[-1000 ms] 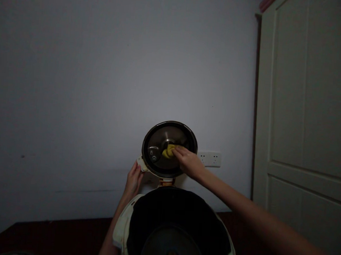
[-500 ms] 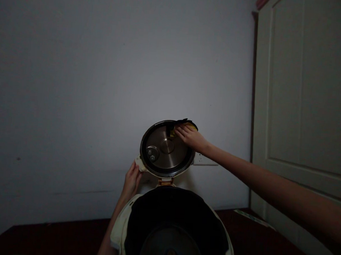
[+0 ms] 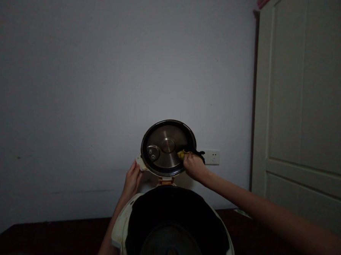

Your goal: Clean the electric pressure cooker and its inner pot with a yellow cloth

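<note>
A white electric pressure cooker (image 3: 118, 226) stands in front of me with its dark inside showing. Its hinged lid (image 3: 166, 136) is raised, the round metal inner face turned towards me. At the lid's lower left, my left hand (image 3: 132, 179) grips the white handle (image 3: 141, 163) that sticks out from the rim. My right hand (image 3: 194, 166) is closed round a yellow and black cloth (image 3: 181, 154), which touches the lower right part of the lid's inner face and rim. Part of the cloth hangs out beyond the rim.
Behind the cooker rises a pale wall (image 3: 104, 82) with a white socket plate (image 3: 214, 157) to the right of the lid. A white panelled cabinet (image 3: 305, 111) stands on the right. The cooker rests on a dark red tabletop (image 3: 58, 237). A flat strip (image 3: 242, 213) lies at the table's back right.
My right hand has moved the cloth from the lid's upper right edge down to its lower right, and its fingers have curled in. The left hand stays on the handle.
</note>
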Motion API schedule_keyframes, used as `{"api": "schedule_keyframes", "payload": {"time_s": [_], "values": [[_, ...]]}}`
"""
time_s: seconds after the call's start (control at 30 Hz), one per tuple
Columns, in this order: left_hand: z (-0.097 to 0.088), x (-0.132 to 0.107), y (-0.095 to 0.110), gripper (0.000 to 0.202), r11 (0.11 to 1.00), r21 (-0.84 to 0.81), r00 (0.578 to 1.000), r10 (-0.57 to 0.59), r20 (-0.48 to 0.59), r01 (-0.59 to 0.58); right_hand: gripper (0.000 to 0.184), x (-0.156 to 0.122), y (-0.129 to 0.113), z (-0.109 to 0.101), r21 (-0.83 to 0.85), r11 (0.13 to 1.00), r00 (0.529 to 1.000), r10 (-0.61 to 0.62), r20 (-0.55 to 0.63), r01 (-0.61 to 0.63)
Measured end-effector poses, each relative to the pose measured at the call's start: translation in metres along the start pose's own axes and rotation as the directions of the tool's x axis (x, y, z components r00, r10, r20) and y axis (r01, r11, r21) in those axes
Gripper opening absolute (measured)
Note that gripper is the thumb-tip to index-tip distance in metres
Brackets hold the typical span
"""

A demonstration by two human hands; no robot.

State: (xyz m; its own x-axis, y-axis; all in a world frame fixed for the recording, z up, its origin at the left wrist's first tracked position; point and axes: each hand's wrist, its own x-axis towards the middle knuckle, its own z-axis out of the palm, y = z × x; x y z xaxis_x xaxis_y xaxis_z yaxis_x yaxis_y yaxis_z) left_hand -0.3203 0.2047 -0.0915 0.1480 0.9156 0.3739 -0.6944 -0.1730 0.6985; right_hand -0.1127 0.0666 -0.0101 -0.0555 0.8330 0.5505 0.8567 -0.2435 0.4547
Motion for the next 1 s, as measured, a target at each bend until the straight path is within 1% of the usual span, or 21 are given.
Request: {"api": "schedule_keyframes", "payload": {"time_s": [0.1,0.2,0.3,0.37,0.43,0.5,0.6,0.67,0.7,0.77,0.83,0.9,0.93,1.0], "values": [[0.0,-0.001,0.0,0.039,1.0,0.0,1.0,-0.005,0.008,0.005,0.027,-0.009,-0.017,0.004,0.073,0.996,0.997,-0.049,0.065,0.044],[-0.002,0.001,-0.001,0.043,1.0,0.001,0.999,0.019,0.041,-0.019,0.027,-0.017,-0.031,0.007,0.13,0.99,0.993,-0.076,0.093,0.063],[-0.005,0.003,-0.004,0.046,0.999,0.007,0.997,0.045,0.07,-0.046,0.027,-0.017,-0.045,0.005,0.171,0.982,0.991,-0.1,0.092,0.083],[-0.005,0.004,-0.005,0.049,0.998,0.004,0.994,0.062,0.09,-0.062,0.028,-0.014,-0.055,0.003,0.208,0.971,0.987,-0.136,0.083,0.117],[-0.005,0.004,-0.006,0.051,0.997,-0.003,0.992,0.077,0.103,-0.077,0.029,-0.01,-0.062,0.002,0.268,0.951,0.981,-0.18,0.068,0.155],[-0.005,0.004,-0.006,0.051,0.996,-0.003,0.991,0.088,0.106,-0.088,0.03,-0.008,-0.064,0.003,0.343,0.919,0.974,-0.224,0.045,0.196],[-0.004,0.003,-0.005,0.049,0.996,0.007,0.992,0.085,0.096,-0.086,0.032,-0.01,-0.053,0.006,0.403,0.864,0.944,-0.331,0.002,0.302],[-0.004,0.002,-0.004,0.047,0.998,0.006,0.995,0.064,0.072,-0.065,0.033,-0.014,-0.039,0.008,0.392,0.837,0.912,-0.411,-0.011,0.382],[-0.004,0.002,-0.004,0.047,0.998,0.004,0.997,0.055,0.06,-0.055,0.032,-0.016,-0.03,0.008,0.374,0.836,0.901,-0.433,-0.001,0.402],[-0.005,0.002,-0.004,0.045,0.999,0.001,0.997,0.048,0.052,-0.048,0.031,-0.018,-0.012,0.008,0.315,0.867,0.908,-0.417,0.031,0.387],[-0.005,0.003,-0.004,0.045,0.998,0.005,0.996,0.054,0.068,-0.055,0.034,-0.017,0.007,0.006,0.239,0.914,0.936,-0.349,0.05,0.328],[-0.005,0.003,-0.004,0.045,0.999,0.013,0.996,0.051,0.069,-0.052,0.038,-0.015,0.023,0.004,0.182,0.941,0.955,-0.295,0.039,0.284],[-0.005,0.002,-0.004,0.045,0.999,0.016,0.997,0.043,0.062,-0.044,0.038,-0.014,0.03,0.003,0.175,0.944,0.957,-0.288,0.032,0.279],[-0.004,0.001,-0.002,0.044,1.0,0.017,0.998,0.025,0.051,-0.026,0.038,-0.012,0.036,0.003,0.213,0.937,0.957,-0.289,0.028,0.277]]}}
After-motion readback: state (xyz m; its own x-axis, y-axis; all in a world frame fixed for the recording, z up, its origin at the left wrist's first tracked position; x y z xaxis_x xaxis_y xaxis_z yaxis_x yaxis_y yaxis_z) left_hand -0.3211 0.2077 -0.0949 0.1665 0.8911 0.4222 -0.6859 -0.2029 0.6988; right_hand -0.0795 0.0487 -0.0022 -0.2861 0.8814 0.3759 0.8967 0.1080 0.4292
